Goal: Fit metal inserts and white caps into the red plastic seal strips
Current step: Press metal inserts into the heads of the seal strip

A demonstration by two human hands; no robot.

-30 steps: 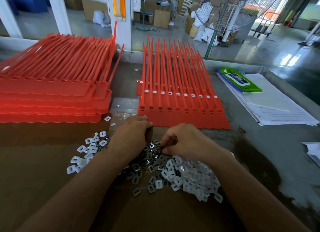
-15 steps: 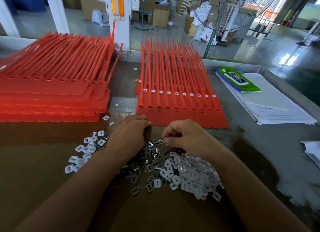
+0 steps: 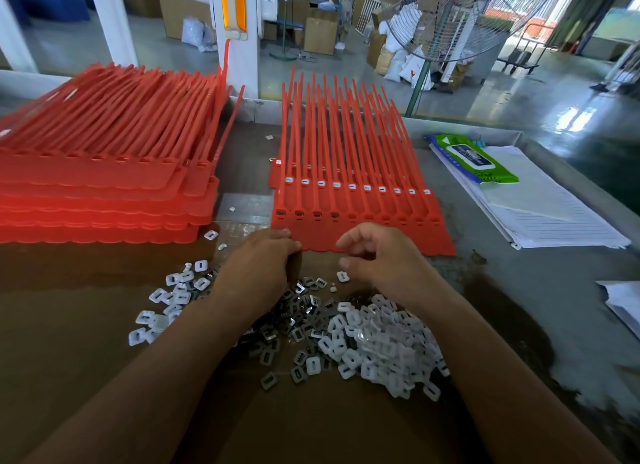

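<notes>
A sheet of joined red seal strips (image 3: pixel 360 221) lies flat at the middle of the table. White caps sit in its upper row of heads, and dark inserts show in a few left heads of the lower row. My left hand (image 3: pixel 256 266) is curled knuckles-up, its fingertips at the sheet's near edge; its palm is hidden. My right hand (image 3: pixel 381 259) hovers just off the near edge with thumb and forefinger bent toward each other. I cannot tell whether anything is pinched between them. Below the hands lie a heap of metal inserts (image 3: pixel 294 321) and a heap of white caps (image 3: pixel 384 346).
A tall stack of red strip sheets (image 3: pixel 104 193) fills the left side. A smaller scatter of white caps (image 3: pixel 169 301) lies left of my left forearm. Lined papers (image 3: pixel 540 214) with a green wipes pack (image 3: pixel 474 159) sit at the right. Beyond the table's far edge stands a fan (image 3: pixel 450 17).
My right hand has lifted off the heap of parts and moved up toward the red sheet's near edge. My left hand has stayed almost in place.
</notes>
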